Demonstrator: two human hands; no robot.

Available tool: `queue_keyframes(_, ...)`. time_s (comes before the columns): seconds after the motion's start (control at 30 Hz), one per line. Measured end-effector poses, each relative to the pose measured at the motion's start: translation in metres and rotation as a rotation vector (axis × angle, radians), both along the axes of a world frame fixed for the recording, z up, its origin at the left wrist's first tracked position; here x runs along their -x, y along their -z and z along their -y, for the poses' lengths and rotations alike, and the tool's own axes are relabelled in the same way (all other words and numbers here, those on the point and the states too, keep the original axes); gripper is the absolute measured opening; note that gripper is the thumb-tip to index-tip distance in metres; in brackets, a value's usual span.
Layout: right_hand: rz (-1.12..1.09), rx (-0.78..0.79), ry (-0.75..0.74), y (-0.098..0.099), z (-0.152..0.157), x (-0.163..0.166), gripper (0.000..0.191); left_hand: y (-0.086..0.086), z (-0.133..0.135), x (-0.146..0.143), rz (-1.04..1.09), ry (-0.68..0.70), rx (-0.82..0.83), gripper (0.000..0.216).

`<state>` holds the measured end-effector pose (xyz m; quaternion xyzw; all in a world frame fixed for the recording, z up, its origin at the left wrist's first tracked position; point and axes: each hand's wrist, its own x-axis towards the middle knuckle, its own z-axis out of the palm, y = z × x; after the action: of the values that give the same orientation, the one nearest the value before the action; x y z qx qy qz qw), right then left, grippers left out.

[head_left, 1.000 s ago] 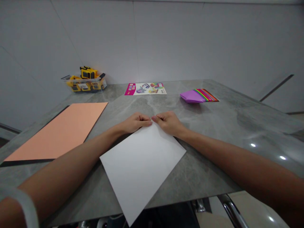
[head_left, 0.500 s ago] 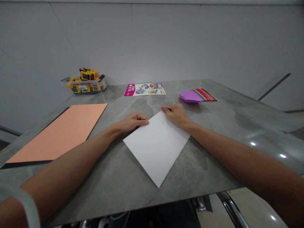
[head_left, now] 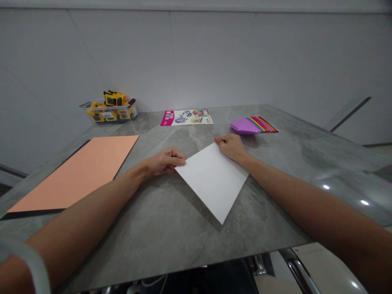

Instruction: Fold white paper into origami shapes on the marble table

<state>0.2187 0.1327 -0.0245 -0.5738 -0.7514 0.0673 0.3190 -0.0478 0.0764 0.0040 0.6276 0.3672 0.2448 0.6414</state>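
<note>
A square white sheet of paper (head_left: 214, 179) is held between my two hands, its near corner pointing toward me and casting a shadow on the grey table. My left hand (head_left: 167, 160) pinches the sheet's left corner between thumb and fingers. At the far corner, my right hand (head_left: 231, 146) grips the paper with its thumb on top; some of its fingers are hidden beneath the sheet.
Orange paper (head_left: 82, 171) on a dark sheet lies to the left. Behind it stands a clear plastic box (head_left: 122, 112) of yellow toy vehicles. A printed booklet (head_left: 186, 117) and a pack of coloured paper (head_left: 252, 125) lie toward the back of the grey marbled table (head_left: 147, 245).
My left hand has slid from the upper left edge to the left corner of the sheet. The paper has turned and lifted, its near corner shifting right and away from me.
</note>
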Motion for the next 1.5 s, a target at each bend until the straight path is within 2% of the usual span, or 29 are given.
queue_keyframes(0.17,-0.013,-0.027,0.114,0.000,-0.001,-0.014,0.041,0.010,-0.014,0.002,0.158,-0.389,-0.139,0.020)
queue_keyframes(0.27,-0.024,-0.040,0.149,-0.002,0.003,-0.016,0.042,0.016,-0.024,0.002,0.180,-0.608,-0.218,0.018)
queue_keyframes(0.37,-0.041,-0.059,0.139,-0.006,0.008,-0.012,0.043,0.020,-0.029,0.000,0.140,-0.752,-0.273,0.016)
queue_keyframes(0.47,-0.073,-0.099,0.125,-0.010,0.012,-0.007,0.044,0.022,-0.028,-0.003,0.060,-0.826,-0.319,0.020)
queue_keyframes(0.53,-0.094,-0.130,0.123,-0.010,0.014,-0.006,0.045,0.023,-0.027,-0.003,-0.003,-0.809,-0.334,0.028)
queue_keyframes(0.67,-0.090,-0.152,0.115,-0.007,0.012,-0.011,0.044,0.024,-0.024,-0.002,-0.088,-0.660,-0.360,0.031)
queue_keyframes(0.77,-0.063,-0.183,0.123,-0.008,0.010,-0.010,0.018,0.023,-0.021,-0.003,-0.136,-0.593,-0.439,0.031)
queue_keyframes(0.8,-0.054,-0.222,0.109,-0.009,0.011,-0.008,0.016,0.022,-0.019,-0.004,-0.158,-0.578,-0.478,0.030)
queue_keyframes(0.87,-0.049,-0.325,0.014,-0.013,0.017,0.003,0.024,0.020,-0.014,-0.009,-0.205,-0.548,-0.569,0.031)
queue_keyframes(0.93,-0.074,-0.369,-0.181,-0.018,0.028,0.018,0.020,0.017,-0.006,-0.016,-0.245,-0.511,-0.668,0.034)
queue_keyframes(1.0,-0.043,-0.328,-0.432,-0.020,0.041,0.033,0.016,0.015,0.003,-0.023,-0.271,-0.453,-0.753,0.034)
queue_keyframes(1.07,0.048,-0.317,-0.548,-0.021,0.052,0.044,0.020,0.015,0.011,-0.030,-0.286,-0.367,-0.806,0.031)
queue_keyframes(1.2,0.151,-0.215,-0.622,-0.015,0.058,0.049,0.037,0.016,0.018,-0.037,-0.298,-0.228,-0.818,0.036)
queue_keyframes(1.33,0.121,-0.099,-0.721,-0.011,0.056,0.048,0.044,0.015,0.017,-0.037,-0.311,-0.108,-0.772,0.043)
queue_keyframes(1.5,0.001,0.075,-0.734,-0.017,0.060,0.052,0.043,0.011,0.018,-0.035,-0.336,-0.127,-0.776,0.040)
